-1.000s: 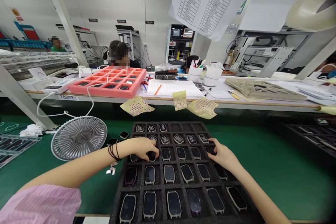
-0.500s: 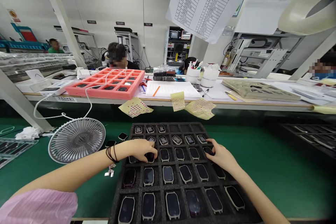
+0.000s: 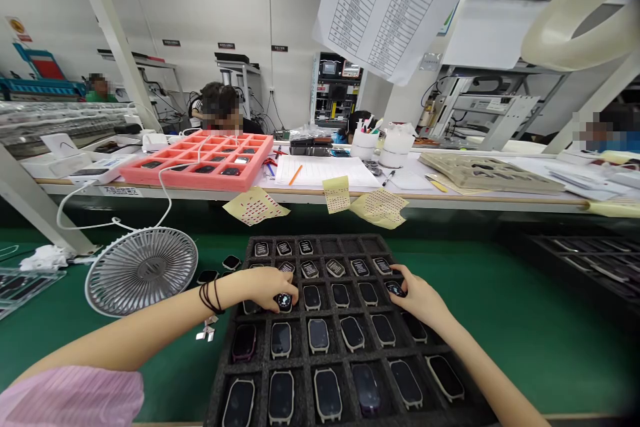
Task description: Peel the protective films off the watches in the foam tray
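Observation:
A black foam tray point(image 3: 303, 310) with square compartments lies in front of me, holding several smartwatch cases without straps. My left hand point(image 3: 267, 288) reaches into the third row and grips a smartwatch point(image 3: 284, 301) by its edges, still in its compartment; its screen shows a lit dial. At the right end of that row, my right hand point(image 3: 420, 297) has thumb and fingers around another smartwatch point(image 3: 395, 289), also lit. Smartwatches in the two far rows, such as this one point(image 3: 310, 269), display white text. Nearer ones, like this smartwatch point(image 3: 328, 393), have dark screens.
A round fan point(image 3: 143, 270) stands left of the tray, with loose watches point(image 3: 231, 262) beside it. Another dark tray point(image 3: 575, 257) lies at far right. On the shelf ahead are a pink foam tray point(image 3: 200, 177), papers point(image 3: 325, 171) and white containers point(image 3: 395, 149). Co-workers sit beyond.
The screens of the smartwatches under both hands have gone from dark to lit dials. Both hands stay at the same compartments; the view has shifted slightly.

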Action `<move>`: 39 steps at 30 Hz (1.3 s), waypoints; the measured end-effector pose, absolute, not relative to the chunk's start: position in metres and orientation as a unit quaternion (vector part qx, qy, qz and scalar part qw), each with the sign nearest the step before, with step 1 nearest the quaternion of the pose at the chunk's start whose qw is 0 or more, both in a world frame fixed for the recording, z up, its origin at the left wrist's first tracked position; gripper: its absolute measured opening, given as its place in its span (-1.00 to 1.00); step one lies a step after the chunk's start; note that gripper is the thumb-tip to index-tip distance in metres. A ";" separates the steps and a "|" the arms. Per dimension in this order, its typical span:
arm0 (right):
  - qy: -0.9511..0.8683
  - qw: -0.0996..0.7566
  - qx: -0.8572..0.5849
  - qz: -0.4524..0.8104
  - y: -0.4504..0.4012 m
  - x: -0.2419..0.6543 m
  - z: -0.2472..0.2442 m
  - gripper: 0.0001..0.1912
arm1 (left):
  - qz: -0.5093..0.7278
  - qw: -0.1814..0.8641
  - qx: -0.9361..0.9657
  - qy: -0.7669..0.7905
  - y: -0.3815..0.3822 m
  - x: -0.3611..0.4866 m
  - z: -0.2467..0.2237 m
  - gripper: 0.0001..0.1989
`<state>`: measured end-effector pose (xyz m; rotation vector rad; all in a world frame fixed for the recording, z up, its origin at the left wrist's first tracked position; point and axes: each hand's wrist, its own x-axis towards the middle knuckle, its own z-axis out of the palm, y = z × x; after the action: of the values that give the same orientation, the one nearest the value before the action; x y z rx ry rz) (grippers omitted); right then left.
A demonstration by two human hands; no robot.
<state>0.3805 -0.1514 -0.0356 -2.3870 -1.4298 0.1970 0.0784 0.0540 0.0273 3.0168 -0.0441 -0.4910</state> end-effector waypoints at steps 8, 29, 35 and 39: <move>-0.510 0.169 -0.840 0.081 -0.151 0.380 -0.032 -0.48 | -0.160 0.034 0.986 -0.021 0.054 0.078 0.026 -0.66; -0.494 0.166 -0.852 0.053 -0.148 0.373 -0.017 -0.46 | -0.172 0.086 0.980 0.049 0.056 0.080 0.028 -0.59; -0.491 0.165 -0.854 0.048 -0.148 0.375 -0.019 -0.43 | -0.190 0.089 0.975 0.069 0.054 0.080 0.028 -0.57; -0.489 0.158 -0.857 0.048 -0.147 0.376 -0.021 -0.46 | -0.195 0.082 0.975 0.075 0.054 0.082 0.028 -0.57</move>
<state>0.3756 -0.1475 -0.0213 -2.4495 -1.3980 0.1377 0.0822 0.0535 0.0280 2.9118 0.2231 -0.5821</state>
